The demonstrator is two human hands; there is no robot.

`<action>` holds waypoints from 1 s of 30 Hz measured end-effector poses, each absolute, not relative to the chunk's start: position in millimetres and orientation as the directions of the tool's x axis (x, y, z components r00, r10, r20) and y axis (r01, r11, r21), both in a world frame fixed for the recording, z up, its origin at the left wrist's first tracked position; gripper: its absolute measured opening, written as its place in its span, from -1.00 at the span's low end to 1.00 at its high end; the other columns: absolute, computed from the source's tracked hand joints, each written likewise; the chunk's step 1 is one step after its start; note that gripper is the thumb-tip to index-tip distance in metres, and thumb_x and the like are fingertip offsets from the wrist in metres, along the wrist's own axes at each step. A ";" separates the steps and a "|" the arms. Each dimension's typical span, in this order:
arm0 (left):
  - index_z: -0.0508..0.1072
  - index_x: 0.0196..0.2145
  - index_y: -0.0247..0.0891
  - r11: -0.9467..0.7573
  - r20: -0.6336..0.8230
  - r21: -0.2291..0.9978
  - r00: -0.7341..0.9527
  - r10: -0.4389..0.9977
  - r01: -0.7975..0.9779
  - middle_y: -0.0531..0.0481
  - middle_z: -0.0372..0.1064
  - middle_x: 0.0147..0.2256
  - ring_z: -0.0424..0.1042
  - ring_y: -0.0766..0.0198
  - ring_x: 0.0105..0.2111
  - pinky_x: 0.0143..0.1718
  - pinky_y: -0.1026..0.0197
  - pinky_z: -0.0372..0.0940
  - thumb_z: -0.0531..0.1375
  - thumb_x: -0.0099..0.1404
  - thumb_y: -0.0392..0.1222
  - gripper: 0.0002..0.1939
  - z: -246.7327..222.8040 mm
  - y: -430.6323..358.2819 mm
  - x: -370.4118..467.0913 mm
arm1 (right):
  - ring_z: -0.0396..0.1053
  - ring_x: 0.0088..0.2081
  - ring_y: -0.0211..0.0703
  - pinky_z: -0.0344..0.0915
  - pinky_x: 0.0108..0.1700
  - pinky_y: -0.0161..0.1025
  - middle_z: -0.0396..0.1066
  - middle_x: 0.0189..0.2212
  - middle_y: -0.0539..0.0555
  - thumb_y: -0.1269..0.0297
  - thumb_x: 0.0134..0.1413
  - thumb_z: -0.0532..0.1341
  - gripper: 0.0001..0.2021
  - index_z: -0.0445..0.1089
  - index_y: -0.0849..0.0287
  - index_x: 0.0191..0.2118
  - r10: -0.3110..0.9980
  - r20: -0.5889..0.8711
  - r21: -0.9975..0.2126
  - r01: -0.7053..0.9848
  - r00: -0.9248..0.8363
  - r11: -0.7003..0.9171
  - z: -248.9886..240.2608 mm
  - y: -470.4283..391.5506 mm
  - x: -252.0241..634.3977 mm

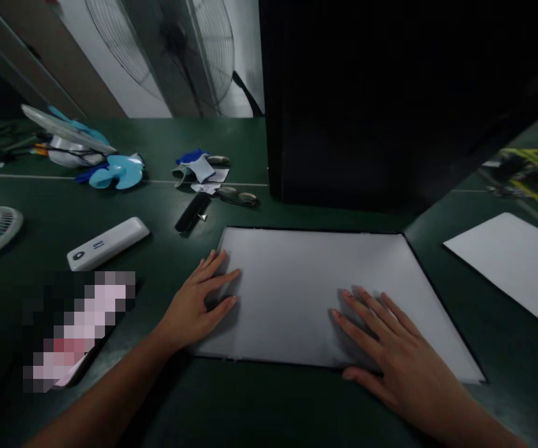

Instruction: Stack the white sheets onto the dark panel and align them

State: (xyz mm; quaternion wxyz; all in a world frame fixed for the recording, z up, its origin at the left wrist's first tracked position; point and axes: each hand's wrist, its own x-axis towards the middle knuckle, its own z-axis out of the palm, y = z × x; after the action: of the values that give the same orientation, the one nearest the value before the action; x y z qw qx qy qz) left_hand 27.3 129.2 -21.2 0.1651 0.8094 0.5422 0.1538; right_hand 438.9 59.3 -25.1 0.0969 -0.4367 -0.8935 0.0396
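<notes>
A flat white rectangular panel (292,292) with thin dark edges lies on the green table in front of me. My left hand (198,305) rests on its left edge, fingers spread and palm down. Over the panel's right part lies my right hand (390,348), also palm down, with its fingers stretched out and the thumb near the front edge. Neither hand holds anything. Directly behind the panel stands a large black box-like object (357,124).
Another white sheet or panel (515,267) lies at the right. On the left are a white oblong device (109,242), a pixelated phone-like object (82,330), a light-blue fan blade (118,172) and a black clip-like item (193,213). A large fan (173,37) stands behind the table.
</notes>
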 end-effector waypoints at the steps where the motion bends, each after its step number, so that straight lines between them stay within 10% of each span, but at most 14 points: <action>1: 0.37 0.30 -0.03 -0.379 0.062 0.404 0.388 0.919 0.833 0.02 -0.16 0.48 -0.15 -0.15 0.45 0.40 -0.34 -0.15 0.16 0.41 0.15 -0.44 -21.3 128.4 26.9 | 0.01 0.40 0.34 0.03 0.35 0.45 -0.08 0.46 0.06 -0.22 0.24 0.16 -0.22 -0.08 -0.20 0.48 0.787 0.130 -0.144 0.774 -0.603 0.616 -23.9 57.2 439.0; 23: 0.40 0.27 0.01 -0.498 0.163 0.403 0.475 0.865 0.768 0.00 -0.02 0.44 -0.10 -0.20 0.44 0.34 -0.42 -0.01 0.18 0.42 0.07 -0.50 -17.4 121.1 18.7 | -0.02 0.43 0.06 -0.01 0.41 0.22 0.00 0.44 0.04 -0.06 0.36 0.10 -0.39 0.06 -0.15 0.44 0.819 0.111 -0.064 0.819 -0.562 0.570 1.8 57.5 450.7; 27: 0.44 0.22 -0.05 -0.486 0.195 0.421 0.447 0.873 0.766 -0.06 0.09 0.41 -0.04 -0.19 0.43 0.34 -0.33 0.08 0.22 0.38 0.09 -0.50 -19.1 120.4 19.0 | -0.05 0.43 -0.08 -0.10 0.45 0.06 0.12 0.39 0.03 -0.04 0.38 0.00 -0.45 0.18 -0.04 0.39 0.962 0.241 -0.001 0.991 -0.131 0.135 6.3 83.0 524.2; 30: 0.41 0.24 -0.12 -0.477 0.233 0.443 0.417 0.879 0.759 -0.16 0.09 0.40 -0.01 -0.20 0.42 0.31 -0.30 0.15 0.19 0.40 0.13 -0.47 -22.2 120.5 18.3 | -0.18 0.46 0.24 -0.13 0.38 0.37 0.02 0.41 0.34 -0.07 0.35 -0.08 -0.31 0.14 0.30 0.40 0.931 0.311 0.019 0.978 0.193 -0.209 5.9 91.2 588.0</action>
State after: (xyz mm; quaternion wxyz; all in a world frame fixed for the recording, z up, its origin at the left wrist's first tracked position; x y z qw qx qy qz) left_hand 18.3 120.5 -22.2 0.1356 0.8306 0.4928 0.2208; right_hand 588.0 91.2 5.9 0.0915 -0.7668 -0.6222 -0.1283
